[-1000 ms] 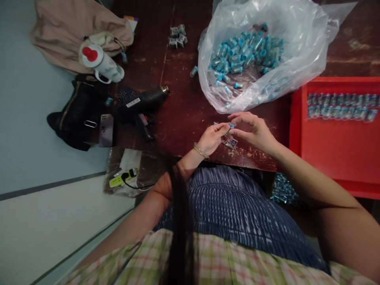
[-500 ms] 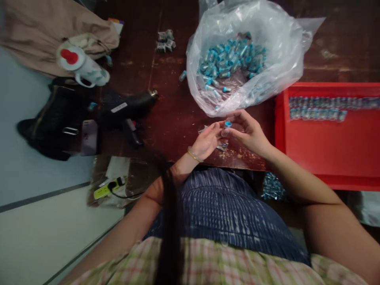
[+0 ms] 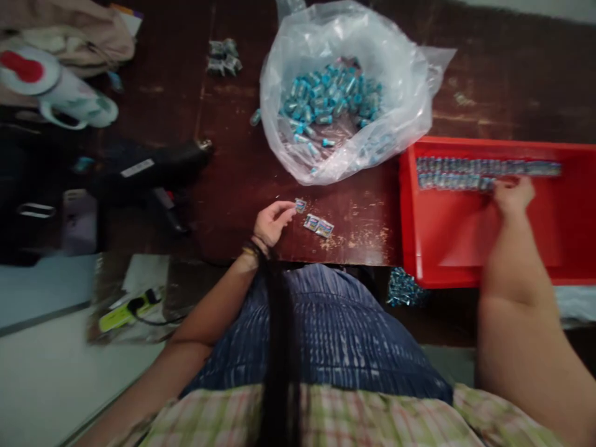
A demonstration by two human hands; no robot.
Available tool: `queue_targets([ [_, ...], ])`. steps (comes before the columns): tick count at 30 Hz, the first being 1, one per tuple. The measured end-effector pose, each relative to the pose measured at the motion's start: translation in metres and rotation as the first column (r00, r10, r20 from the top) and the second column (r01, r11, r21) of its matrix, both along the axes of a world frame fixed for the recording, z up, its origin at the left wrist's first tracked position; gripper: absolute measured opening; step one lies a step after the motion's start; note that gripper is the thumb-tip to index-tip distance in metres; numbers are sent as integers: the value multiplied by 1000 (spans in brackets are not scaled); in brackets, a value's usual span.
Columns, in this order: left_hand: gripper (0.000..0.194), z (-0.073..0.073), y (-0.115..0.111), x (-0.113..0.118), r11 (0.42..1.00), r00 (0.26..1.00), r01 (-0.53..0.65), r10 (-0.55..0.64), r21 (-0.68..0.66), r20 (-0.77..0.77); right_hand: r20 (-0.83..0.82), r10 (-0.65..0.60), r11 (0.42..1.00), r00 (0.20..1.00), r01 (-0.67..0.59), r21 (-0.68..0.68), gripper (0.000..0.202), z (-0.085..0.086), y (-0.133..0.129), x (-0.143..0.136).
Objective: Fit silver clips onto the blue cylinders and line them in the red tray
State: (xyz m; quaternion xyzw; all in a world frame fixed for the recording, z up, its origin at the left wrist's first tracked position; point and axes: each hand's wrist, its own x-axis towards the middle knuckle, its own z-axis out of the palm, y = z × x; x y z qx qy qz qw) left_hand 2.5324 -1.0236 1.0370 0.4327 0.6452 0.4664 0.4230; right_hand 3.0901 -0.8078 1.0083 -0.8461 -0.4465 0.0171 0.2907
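Observation:
My left hand [image 3: 274, 221] is over the front of the dark red table, thumb and fingertips pinching a small printed label [image 3: 300, 205]. Just right of it, two more printed labels [image 3: 319, 225] lie flat on the wood. My right hand [image 3: 514, 194] reaches into the red tray [image 3: 447, 245]. Its fingers are closed on a small vial at the right end of the nearer row of vials [image 3: 454, 181], and the fingers largely hide that vial. Behind this row runs a second, longer row of labelled vials [image 3: 488, 166].
A clear plastic bag [image 3: 395, 133] full of blue-capped vials [image 3: 326, 93] stands behind my hands. Leftward lie a black heat gun [image 3: 162, 162], a phone [image 3: 80, 220] and a white cup [image 3: 77, 99] with a red top. Small clustered pieces [image 3: 224, 57] sit at the back.
My hands have parted. The right carried the blue-capped vial from in front of the bag into the tray; the left moved left and now pinches a label. The view shifted right.

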Motion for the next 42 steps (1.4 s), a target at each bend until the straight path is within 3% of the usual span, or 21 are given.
queue_targets([
  [2, 5, -6, 3, 3, 997, 970, 29, -9, 78, -245, 48, -5, 1000, 999, 5, 6, 58, 4, 4, -12],
  [4, 10, -13, 6, 7, 992, 896, 86, -35, 95, -443, 91, 136, 984, 987, -145, 104, 58, 12, 6, -35],
  [6, 12, -19, 7, 10, 987, 827, 141, -73, 79, -558, 108, 375, 899, 921, -390, 201, 52, 25, 0, -70],
  [9, 13, -23, 10, 5, 987, 772, 126, -37, 96, -635, 69, 658, 728, 750, -656, 197, 38, 46, -28, -146],
  [10, 14, -23, 11, 0, 989, 758, 94, 1, 111, -652, 29, 746, 650, 665, -737, 186, 31, 50, -41, -176],
  [12, 16, -23, 14, -13, 991, 734, 34, 64, 132, -676, -86, 901, 433, 425, -884, 176, 20, 51, -68, -237],
  [15, 16, -24, 16, -30, 991, 729, 9, 86, 134, -679, -224, 972, 97, 70, -989, 111, 14, 37, -99, -318],
  [17, 15, -26, 13, -34, 991, 734, 12, 84, 137, -674, -257, 966, -18, -38, -997, 78, 17, 21, -108, -358],
  [19, 16, -29, 8, -34, 991, 738, 14, 80, 133, -671, -265, 962, -47, -64, -997, 69, 18, 7, -112, -385],
  [23, 17, -29, -2, -30, 994, 775, 8, 63, 110, -629, -254, 967, 4, -16, -997, 77, 8, -8, -112, -406],
  [26, 9, -26, -1, -31, 991, 861, -18, 83, 132, -502, -247, 969, 30, 9, -996, 83, 11, -4, -115, -406],
  [28, 4, -24, 3, -31, 990, 924, -31, 82, 139, -373, -235, 972, 12, -10, -996, 91, 13, 4, -119, -405],
  [30, 11, -23, 8, -30, 990, 974, -39, 67, 132, -217, -263, 964, -2, -40, -990, 141, 14, 13, -123, -404],
  [31, 15, -22, 10, -28, 991, 989, -50, 66, 125, -131, -304, 952, 19, -41, -981, 192, 15, 17, -124, -404],
  [33, 18, -21, 13, -24, 990, 996, -88, 85, 110, 34, -435, 900, 124, -24, -943, 308, 25, 21, -124, -405],
  [35, 17, -20, 14, -18, 986, 982, -125, 109, 107, 152, -586, 810, 217, -26, -914, 341, 32, 23, -122, -405],
  [36, 16, -19, 15, -16, 985, 975, -132, 109, 108, 192, -640, 768, 231, -35, -916, 328, 35, 24, -121, -404],
  [39, 17, -14, 15, -13, 993, 965, -69, 43, 91, 259, -644, 763, 167, -56, -946, 279, 38, 32, -121, -401],
  [42, 27, -11, 14, -19, 994, 968, 82, -95, 67, 231, -497, 861, -4, -112, -977, 213, 26, 47, -116, -399],
])
